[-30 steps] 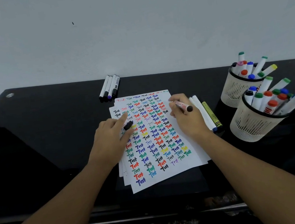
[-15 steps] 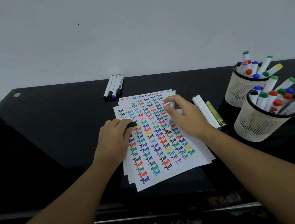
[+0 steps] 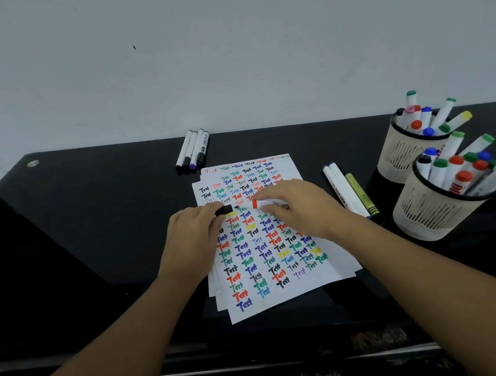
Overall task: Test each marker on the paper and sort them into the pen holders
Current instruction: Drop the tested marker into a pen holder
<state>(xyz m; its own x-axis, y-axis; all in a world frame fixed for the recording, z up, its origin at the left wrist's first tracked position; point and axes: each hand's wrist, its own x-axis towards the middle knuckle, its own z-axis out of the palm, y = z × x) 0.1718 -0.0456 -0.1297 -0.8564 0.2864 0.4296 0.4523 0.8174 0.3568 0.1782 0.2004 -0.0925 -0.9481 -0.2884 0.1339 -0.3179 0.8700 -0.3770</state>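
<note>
While the left hand (image 3: 194, 235) pinches the black cap (image 3: 224, 210) and the right hand (image 3: 300, 204) grips the marker (image 3: 269, 203) over the paper (image 3: 323, 275), a misaligned recapping could smear ink across it.

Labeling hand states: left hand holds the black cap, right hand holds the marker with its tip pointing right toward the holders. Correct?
Not quite. In the head view the marker in the right hand points its tip left, toward the black cap held by the left hand, not toward the holders.
</note>
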